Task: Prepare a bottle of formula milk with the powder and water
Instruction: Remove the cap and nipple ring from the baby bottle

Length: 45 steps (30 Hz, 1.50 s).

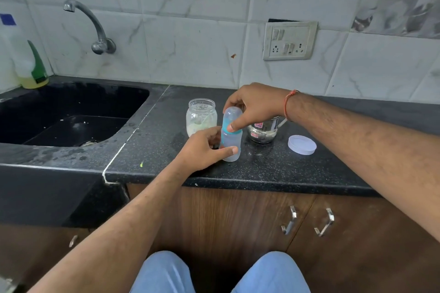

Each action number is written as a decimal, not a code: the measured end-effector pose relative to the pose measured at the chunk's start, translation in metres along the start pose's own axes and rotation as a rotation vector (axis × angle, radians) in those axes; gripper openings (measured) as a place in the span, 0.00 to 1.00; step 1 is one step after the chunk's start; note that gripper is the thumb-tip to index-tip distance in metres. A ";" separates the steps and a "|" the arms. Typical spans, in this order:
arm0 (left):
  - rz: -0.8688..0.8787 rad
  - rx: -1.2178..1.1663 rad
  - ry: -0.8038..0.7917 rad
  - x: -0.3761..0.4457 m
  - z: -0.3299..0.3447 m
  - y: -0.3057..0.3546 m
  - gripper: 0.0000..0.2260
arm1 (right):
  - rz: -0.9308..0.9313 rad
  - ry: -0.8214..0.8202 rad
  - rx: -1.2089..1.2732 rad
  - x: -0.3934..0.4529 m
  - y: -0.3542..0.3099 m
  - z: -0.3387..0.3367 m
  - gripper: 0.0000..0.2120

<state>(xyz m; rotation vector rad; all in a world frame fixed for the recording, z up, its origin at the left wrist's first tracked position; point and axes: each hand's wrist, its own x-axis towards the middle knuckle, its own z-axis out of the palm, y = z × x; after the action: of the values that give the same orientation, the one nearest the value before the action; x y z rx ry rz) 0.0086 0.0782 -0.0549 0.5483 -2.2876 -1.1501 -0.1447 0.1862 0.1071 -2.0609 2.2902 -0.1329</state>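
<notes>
while bottle stands upright | left hand grips base | right hand grips cap

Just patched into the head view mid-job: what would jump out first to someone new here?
Centre of the dark counter: the baby bottle stands upright, the left hand gripping its body and the right hand holding its clear cap. Just behind it sit an open powder jar and a steel cup, with a white lid lying to the right.
</notes>
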 end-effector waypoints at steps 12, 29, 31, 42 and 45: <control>0.064 0.096 -0.066 0.003 0.002 0.000 0.09 | -0.073 -0.100 0.069 0.001 0.005 -0.022 0.22; 0.042 0.045 -0.099 0.005 0.000 -0.003 0.13 | 0.207 0.143 0.454 -0.097 0.120 0.042 0.25; 0.049 0.045 -0.090 0.005 0.000 -0.003 0.13 | 0.229 0.172 0.498 -0.097 0.129 0.063 0.25; 0.051 0.050 -0.083 0.005 0.000 -0.002 0.09 | 0.123 0.309 0.150 -0.096 0.138 0.103 0.26; 0.046 0.039 -0.082 0.005 0.000 -0.003 0.11 | 0.141 0.348 0.106 -0.097 0.135 0.106 0.28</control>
<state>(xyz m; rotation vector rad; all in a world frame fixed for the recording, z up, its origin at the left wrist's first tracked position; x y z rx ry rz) 0.0048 0.0738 -0.0561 0.4687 -2.3844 -1.1276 -0.2572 0.2939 -0.0132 -1.9446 2.5442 -0.6383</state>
